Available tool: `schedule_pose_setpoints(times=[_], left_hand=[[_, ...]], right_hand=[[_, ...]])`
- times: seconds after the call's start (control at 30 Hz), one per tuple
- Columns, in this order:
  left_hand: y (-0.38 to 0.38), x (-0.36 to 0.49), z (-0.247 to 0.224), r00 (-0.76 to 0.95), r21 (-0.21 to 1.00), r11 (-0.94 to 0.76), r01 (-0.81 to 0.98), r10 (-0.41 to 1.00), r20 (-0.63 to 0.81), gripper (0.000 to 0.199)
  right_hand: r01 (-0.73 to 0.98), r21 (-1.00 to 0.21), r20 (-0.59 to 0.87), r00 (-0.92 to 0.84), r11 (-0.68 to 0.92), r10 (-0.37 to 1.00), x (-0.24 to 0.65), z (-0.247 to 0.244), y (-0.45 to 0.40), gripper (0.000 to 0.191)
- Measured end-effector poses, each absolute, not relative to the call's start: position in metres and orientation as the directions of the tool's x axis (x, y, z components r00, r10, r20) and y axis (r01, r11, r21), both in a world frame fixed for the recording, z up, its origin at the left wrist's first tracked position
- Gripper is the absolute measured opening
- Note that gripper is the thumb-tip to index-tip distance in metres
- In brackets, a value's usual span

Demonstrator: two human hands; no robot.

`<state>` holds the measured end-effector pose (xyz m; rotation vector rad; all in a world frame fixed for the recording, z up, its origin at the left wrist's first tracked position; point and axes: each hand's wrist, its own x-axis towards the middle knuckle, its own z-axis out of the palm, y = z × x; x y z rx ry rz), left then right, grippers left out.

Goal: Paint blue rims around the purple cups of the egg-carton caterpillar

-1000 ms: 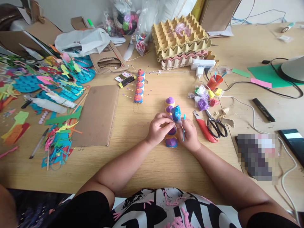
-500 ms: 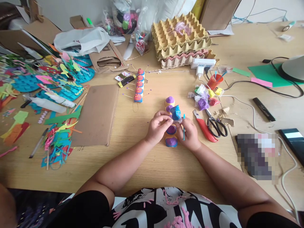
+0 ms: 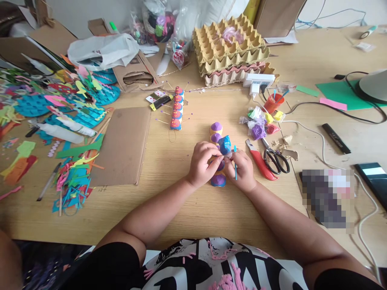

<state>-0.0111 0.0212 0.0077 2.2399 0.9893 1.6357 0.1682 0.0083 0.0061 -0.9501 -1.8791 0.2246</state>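
Black-and-white cloth of a printed shirt (image 3: 223, 257), trimmed with pink, fills the near edge of my view. Beyond it, two bare forearms reach over the wooden surface (image 3: 169, 209), and I see both hands meeting near the middle. My left hand (image 3: 204, 163) pinches the lower edge of a blue packet (image 3: 225, 145) between thumb and fingers; its wrapping looks like clear plastic. My right hand (image 3: 242, 169) is curled close beside it, with a slim blue stick (image 3: 235, 163) standing roughly upright at its fingers; I cannot tell how firmly its fingertips grip the packet's edge. The packet sits above a row of purple-topped domes (image 3: 218, 180), partly hidden by the hands. To the right of the row I have a red-handled knife (image 3: 261, 163) and black-handled scissors (image 3: 276, 160), side by side. On the left lies a flat cardboard sheet (image 3: 123, 147). Farther back, I make out small bags of coloured material (image 3: 257, 128) near an orange cup (image 3: 273, 104), and a red-and-blue row of domes (image 3: 177, 110) bristling with thin sticks. Stacked egg trays (image 3: 228, 50) stand near the wall.
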Motion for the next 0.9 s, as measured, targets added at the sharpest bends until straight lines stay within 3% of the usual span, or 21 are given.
schedule_pose_setpoints(times=[0.13, 0.3, 0.5, 0.63, 0.7, 0.9], left_hand=[[0.019, -0.011, 0.007, 0.157, 0.528, -0.759, 0.38, 0.616, 0.772, 0.007], [0.017, -0.01, -0.001, 0.024, 0.68, -0.669, 0.3, 0.718, 0.696, 0.007], [0.02, -0.006, -0.008, -0.113, 0.919, -0.388, -0.066, 0.918, 0.379, 0.025], [0.021, -0.007, -0.004, -0.111, 0.957, -0.257, -0.137, 0.964, 0.243, 0.04], [0.019, -0.007, -0.002, -0.051, 0.961, -0.241, -0.133, 0.97, 0.236, 0.041], [0.019, -0.007, -0.001, -0.04, 0.962, -0.173, -0.212, 0.985, 0.168, 0.044]], right_hand=[[0.544, -0.47, 0.723, -0.214, 0.695, 0.657, 0.168, 0.004, 0.008, 0.021], [0.535, -0.419, 0.751, -0.25, 0.734, 0.611, 0.167, 0.005, 0.005, 0.018], [0.538, -0.518, 0.746, -0.095, 0.665, 0.659, 0.173, 0.004, 0.007, 0.007], [0.569, -0.561, 0.721, -0.021, 0.601, 0.693, 0.175, -0.002, 0.012, 0.06], [0.56, -0.539, 0.718, -0.085, 0.63, 0.69, 0.174, -0.004, 0.013, 0.071], [0.528, -0.524, 0.68, -0.212, 0.668, 0.702, 0.173, -0.003, 0.012, 0.043]])
